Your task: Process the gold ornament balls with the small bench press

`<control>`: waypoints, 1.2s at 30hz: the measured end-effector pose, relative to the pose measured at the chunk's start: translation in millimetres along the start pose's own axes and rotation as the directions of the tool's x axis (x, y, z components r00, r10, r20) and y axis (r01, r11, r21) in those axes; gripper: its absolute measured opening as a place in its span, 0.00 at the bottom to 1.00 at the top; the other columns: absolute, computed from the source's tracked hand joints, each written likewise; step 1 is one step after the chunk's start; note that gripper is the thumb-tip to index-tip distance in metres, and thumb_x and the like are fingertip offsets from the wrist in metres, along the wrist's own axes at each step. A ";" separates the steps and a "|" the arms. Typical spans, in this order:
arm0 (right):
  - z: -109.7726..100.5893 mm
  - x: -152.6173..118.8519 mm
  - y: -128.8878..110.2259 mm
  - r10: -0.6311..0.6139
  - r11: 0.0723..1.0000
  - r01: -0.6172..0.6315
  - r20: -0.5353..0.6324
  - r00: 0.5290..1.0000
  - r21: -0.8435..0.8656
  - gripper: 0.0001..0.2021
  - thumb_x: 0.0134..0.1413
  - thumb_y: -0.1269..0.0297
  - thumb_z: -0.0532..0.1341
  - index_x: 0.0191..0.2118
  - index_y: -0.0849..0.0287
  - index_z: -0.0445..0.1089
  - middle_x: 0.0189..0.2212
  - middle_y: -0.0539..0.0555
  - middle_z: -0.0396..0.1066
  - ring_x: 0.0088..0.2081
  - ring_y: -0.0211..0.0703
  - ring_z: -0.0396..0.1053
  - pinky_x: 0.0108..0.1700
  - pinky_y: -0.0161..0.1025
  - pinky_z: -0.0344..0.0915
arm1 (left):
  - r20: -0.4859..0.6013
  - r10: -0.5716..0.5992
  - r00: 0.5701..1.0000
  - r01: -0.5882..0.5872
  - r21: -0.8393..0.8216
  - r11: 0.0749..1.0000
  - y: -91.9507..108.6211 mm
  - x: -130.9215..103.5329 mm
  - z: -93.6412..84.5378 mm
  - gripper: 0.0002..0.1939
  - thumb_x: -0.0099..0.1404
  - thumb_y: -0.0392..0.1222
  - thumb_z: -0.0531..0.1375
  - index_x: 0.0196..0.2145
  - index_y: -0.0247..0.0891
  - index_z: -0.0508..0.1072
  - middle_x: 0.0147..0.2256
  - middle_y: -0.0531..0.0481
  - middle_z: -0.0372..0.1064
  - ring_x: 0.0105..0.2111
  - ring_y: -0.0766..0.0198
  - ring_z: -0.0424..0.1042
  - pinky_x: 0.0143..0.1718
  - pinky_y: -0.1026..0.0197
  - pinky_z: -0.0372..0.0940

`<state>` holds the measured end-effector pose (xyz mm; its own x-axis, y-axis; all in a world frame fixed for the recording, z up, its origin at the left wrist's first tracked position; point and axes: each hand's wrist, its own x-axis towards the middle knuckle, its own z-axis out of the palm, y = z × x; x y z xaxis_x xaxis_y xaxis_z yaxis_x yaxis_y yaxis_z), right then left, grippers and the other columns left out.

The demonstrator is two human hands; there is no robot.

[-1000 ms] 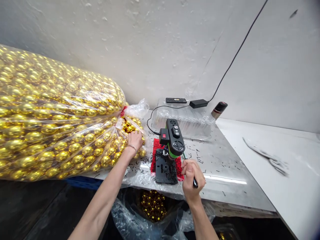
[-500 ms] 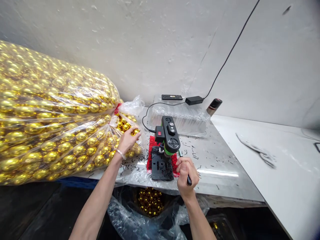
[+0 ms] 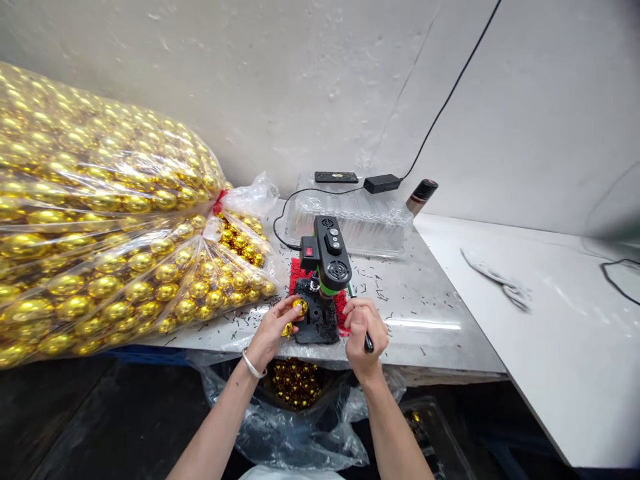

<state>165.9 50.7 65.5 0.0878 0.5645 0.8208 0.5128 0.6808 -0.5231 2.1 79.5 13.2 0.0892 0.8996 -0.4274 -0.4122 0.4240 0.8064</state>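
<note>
My left hand [image 3: 277, 327] is closed on two shiny gold balls. One ball [image 3: 299, 307] sits at the fingertips and the other [image 3: 287, 329] lies lower, by the palm, both at the left edge of a black slotted base plate [image 3: 320, 320]. My right hand [image 3: 367, 330] is wrapped round the black-ended lever [image 3: 369, 343] on the right side of a small black and green bench machine [image 3: 332, 257]. A red switch [image 3: 309, 251] shows on the machine's left side. Under the base lies a red mat [image 3: 299, 269] strewn with black shreds.
A large clear bag of gold balls [image 3: 100, 233] fills the left, with a smaller opened bag [image 3: 243, 243] beside it. Behind the machine are a clear plastic tray [image 3: 370, 230], a power adapter [image 3: 383, 183] and a phone [image 3: 336, 177]. More balls [image 3: 296, 383] fill a lined container below the table edge.
My left hand has left the opened bag and come right and down to the base plate, now with gold balls in it. My right hand stays on the lever. The view has shifted slightly.
</note>
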 end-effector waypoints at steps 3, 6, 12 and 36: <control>0.0 -0.1 -0.4 0.006 1.000 -0.006 0.004 1.000 -0.001 0.14 0.58 0.77 0.48 0.23 0.57 0.57 0.22 0.49 0.61 0.30 0.37 0.64 0.32 0.37 0.59 | -0.010 -0.026 1.000 0.027 0.078 0.997 -5.0 4.2 3.1 0.18 0.55 0.37 0.66 0.44 0.35 0.73 0.37 0.46 0.75 0.28 0.66 0.75 0.21 0.70 0.62; 0.0 -0.6 0.1 0.004 1.000 -0.004 0.007 1.000 0.000 0.14 0.59 0.77 0.48 0.23 0.57 0.57 0.22 0.49 0.61 0.30 0.37 0.64 0.31 0.37 0.59 | 0.016 -0.044 0.999 0.043 0.064 0.997 -1.9 3.4 2.9 0.18 0.55 0.37 0.65 0.45 0.37 0.72 0.40 0.47 0.75 0.30 0.66 0.76 0.24 0.70 0.65; -0.2 -1.1 0.9 -0.004 1.000 0.004 0.011 1.000 0.010 0.14 0.58 0.78 0.48 0.24 0.57 0.57 0.22 0.48 0.60 0.30 0.36 0.64 0.32 0.36 0.59 | 0.040 -0.061 0.997 0.062 -0.031 0.998 4.3 -2.2 -0.7 0.20 0.62 0.40 0.60 0.52 0.36 0.70 0.41 0.44 0.75 0.31 0.67 0.75 0.26 0.70 0.66; -5.0 14.3 -6.8 0.006 1.000 -0.007 0.021 1.000 0.026 0.13 0.58 0.77 0.48 0.24 0.57 0.57 0.22 0.49 0.61 0.29 0.37 0.64 0.31 0.37 0.59 | 0.248 0.373 0.894 -0.322 0.935 0.151 -14.3 10.7 30.2 0.20 0.61 0.47 0.61 0.50 0.38 0.73 0.49 0.43 0.73 0.49 0.54 0.71 0.50 0.57 0.63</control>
<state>167.9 51.8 82.0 0.0735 0.5784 0.8124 0.4902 0.6885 -0.5345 36.4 86.2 9.5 0.1506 0.9884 0.0200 0.7564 -0.1282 0.6414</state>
